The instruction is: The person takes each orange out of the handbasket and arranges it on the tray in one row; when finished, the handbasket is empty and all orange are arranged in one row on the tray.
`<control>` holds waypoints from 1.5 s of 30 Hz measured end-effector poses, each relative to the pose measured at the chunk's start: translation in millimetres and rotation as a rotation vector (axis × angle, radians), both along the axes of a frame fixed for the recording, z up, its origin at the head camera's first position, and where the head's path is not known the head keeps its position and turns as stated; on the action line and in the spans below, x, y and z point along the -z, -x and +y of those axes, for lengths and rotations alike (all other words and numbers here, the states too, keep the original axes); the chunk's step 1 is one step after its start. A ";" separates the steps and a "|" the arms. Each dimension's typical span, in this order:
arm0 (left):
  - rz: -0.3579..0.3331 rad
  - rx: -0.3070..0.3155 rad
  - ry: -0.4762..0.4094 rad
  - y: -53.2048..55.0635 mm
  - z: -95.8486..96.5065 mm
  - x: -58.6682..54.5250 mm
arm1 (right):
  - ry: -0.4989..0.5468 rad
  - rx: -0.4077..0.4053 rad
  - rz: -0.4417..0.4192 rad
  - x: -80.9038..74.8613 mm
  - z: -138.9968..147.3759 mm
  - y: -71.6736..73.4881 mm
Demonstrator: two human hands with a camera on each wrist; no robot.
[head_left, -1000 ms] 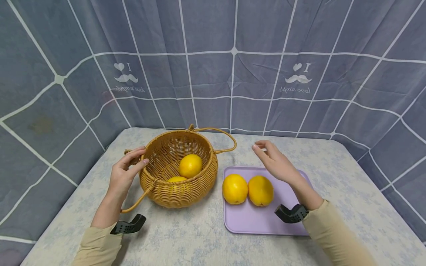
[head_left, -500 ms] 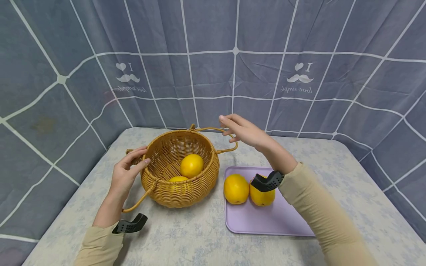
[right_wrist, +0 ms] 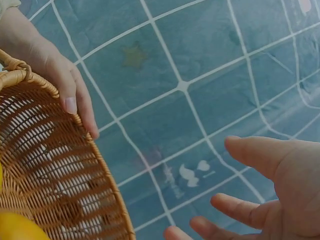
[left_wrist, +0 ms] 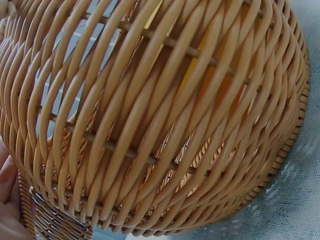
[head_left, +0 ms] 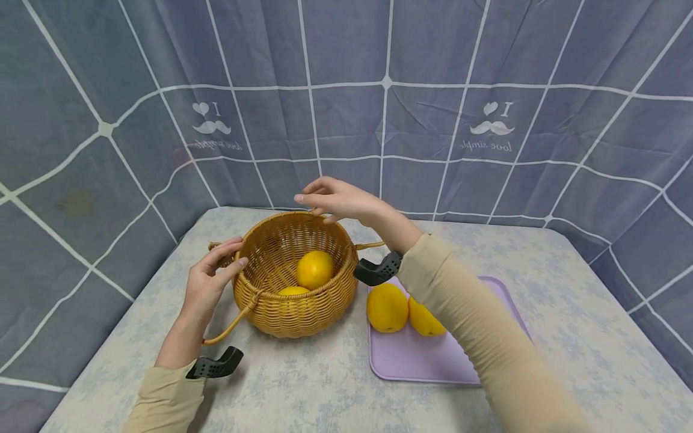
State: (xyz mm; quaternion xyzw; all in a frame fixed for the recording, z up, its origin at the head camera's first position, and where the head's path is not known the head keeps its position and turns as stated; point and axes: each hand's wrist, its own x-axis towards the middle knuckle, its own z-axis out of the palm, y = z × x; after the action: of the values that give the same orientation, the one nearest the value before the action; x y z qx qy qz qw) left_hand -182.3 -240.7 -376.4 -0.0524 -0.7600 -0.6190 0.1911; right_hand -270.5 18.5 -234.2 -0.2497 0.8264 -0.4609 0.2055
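Observation:
My left hand (head_left: 206,279) grips the left rim of a round wicker basket (head_left: 303,319). In the right wrist view, its thumb and fingers straddle the rim. Inside the basket lie two yellow-orange fruits, like oranges: one orange (head_left: 315,269) in plain sight, the other orange (head_left: 293,291) partly behind the front rim. My right hand (head_left: 343,199) is over the basket's far right edge, fingers loosely extended, holding nothing; the right wrist view shows the spread fingers (right_wrist: 250,210). The left wrist view is filled by the basket's woven side (left_wrist: 150,115).
A lilac tray (head_left: 406,364) lies right of the basket. On it sit an orange (head_left: 387,308) and another orange (head_left: 425,320), the latter partly covered by my right sleeve (head_left: 476,319). One basket handle (head_left: 230,328) hangs front left. A grey-blue curtain (head_left: 346,120) backs the table.
My right hand has swept left from above the tray, past the right handle, to the basket's far edge. My left hand keeps its place on the rim. The fruits have stayed put.

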 end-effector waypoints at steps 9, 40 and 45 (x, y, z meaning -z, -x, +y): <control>-0.013 0.000 0.003 -0.4 0.7 1.1 | 0.083 -0.085 -0.117 18.3 -28.5 15.5; 0.009 0.018 -0.004 1.5 -0.8 0.2 | -0.017 -0.183 -0.152 90.2 -49.2 48.6; 0.014 0.019 -0.009 1.5 -1.7 1.1 | -0.124 -0.222 -0.128 90.1 -49.9 48.4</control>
State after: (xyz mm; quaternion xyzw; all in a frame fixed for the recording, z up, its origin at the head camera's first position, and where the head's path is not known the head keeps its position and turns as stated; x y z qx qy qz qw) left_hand -183.8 -242.4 -377.4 -0.0630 -0.7553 -0.6239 0.1906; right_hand -318.8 -31.4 -324.3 -0.2966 0.8057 -0.3986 0.3226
